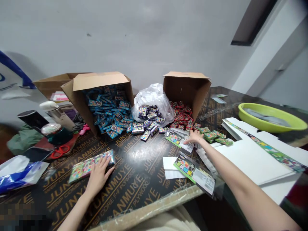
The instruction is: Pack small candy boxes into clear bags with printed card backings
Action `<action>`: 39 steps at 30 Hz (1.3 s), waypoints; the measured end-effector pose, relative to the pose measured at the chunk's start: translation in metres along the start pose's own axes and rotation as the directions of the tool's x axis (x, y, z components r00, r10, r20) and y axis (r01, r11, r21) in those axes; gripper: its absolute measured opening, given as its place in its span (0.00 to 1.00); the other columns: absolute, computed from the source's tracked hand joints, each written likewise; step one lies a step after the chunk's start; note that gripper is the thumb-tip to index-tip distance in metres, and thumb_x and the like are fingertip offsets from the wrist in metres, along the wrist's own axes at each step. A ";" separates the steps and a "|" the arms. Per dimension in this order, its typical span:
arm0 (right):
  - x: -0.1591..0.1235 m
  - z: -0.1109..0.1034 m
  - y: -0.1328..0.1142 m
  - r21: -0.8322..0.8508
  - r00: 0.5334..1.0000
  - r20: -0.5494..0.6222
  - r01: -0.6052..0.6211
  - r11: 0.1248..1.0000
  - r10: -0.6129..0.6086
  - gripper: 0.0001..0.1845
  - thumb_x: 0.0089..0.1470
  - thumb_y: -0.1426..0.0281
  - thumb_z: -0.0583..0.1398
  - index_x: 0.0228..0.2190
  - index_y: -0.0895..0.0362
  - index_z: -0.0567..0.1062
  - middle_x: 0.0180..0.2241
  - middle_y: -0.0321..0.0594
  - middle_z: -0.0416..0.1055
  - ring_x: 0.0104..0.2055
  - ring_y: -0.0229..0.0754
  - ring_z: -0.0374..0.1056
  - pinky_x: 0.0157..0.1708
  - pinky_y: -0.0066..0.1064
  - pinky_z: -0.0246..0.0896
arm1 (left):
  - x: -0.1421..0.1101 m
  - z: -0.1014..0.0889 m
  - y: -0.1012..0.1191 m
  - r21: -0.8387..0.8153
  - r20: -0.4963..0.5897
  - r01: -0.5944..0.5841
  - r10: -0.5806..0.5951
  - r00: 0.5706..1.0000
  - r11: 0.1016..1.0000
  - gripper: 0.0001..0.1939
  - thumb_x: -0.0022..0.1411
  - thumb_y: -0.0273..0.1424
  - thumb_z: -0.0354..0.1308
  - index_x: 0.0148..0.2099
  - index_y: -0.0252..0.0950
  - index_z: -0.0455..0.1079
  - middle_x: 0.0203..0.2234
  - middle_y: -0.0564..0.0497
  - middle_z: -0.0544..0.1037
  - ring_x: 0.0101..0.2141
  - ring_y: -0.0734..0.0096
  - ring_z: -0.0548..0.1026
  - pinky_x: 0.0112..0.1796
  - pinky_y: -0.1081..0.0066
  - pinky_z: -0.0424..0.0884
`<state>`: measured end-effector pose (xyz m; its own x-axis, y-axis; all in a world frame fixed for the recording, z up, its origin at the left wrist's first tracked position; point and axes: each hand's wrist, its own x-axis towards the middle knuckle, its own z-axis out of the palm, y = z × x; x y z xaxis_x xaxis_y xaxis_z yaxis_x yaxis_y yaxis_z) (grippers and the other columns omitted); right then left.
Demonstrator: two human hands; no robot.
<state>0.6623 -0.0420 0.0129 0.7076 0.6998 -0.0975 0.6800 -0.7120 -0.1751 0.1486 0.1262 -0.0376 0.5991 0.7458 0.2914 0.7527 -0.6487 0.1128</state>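
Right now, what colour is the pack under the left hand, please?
The pack is multicoloured, including green and pink; best view: head.

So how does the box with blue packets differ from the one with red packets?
The blue-packet box looks wider than the red-packet box. The blue-packet box is piled high; the red-packet box is filled only low down. Both are brown cardboard, open at the front.

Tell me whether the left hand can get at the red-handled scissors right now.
Probably yes: the red-handled scissors lie just beyond the row of colourful packets under the left hand, and nothing appears to cover their handles.
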 end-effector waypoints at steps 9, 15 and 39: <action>0.022 -0.011 0.005 -0.033 0.989 -0.018 0.146 0.989 -0.147 0.30 0.36 0.56 0.65 0.38 0.59 0.65 0.32 0.45 0.70 0.38 0.50 0.66 0.38 0.37 0.53 | 0.013 0.022 -0.014 0.136 -0.055 0.136 -0.130 0.990 0.981 0.33 0.59 0.42 0.37 0.62 0.27 0.50 0.60 0.39 0.52 0.59 0.50 0.49 0.55 0.50 0.44; -0.009 -0.013 -0.022 -0.048 0.887 -0.119 0.444 0.895 -0.447 0.11 0.47 0.69 0.60 0.35 0.55 0.66 0.32 0.37 0.70 0.36 0.41 0.66 0.36 0.28 0.51 | 0.013 0.013 0.000 0.058 -0.110 0.168 -0.161 0.981 0.984 0.33 0.61 0.44 0.33 0.62 0.27 0.49 0.60 0.37 0.51 0.60 0.50 0.47 0.56 0.48 0.37; -0.003 -0.003 0.037 -0.088 0.970 -0.129 0.198 0.976 -0.208 0.31 0.42 0.72 0.58 0.51 0.55 0.60 0.43 0.49 0.66 0.46 0.54 0.58 0.44 0.44 0.46 | 0.135 0.054 0.182 -0.810 0.583 0.587 -0.098 0.806 0.011 0.14 0.35 0.32 0.67 0.22 0.32 0.66 0.13 0.54 0.70 0.16 0.73 0.70 0.20 0.73 0.66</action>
<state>0.6860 -0.0701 0.0096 0.5695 0.8191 0.0684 0.8206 -0.5618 -0.1045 0.3812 0.1173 -0.0293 0.5683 0.7537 -0.3302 0.1387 0.3078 0.9413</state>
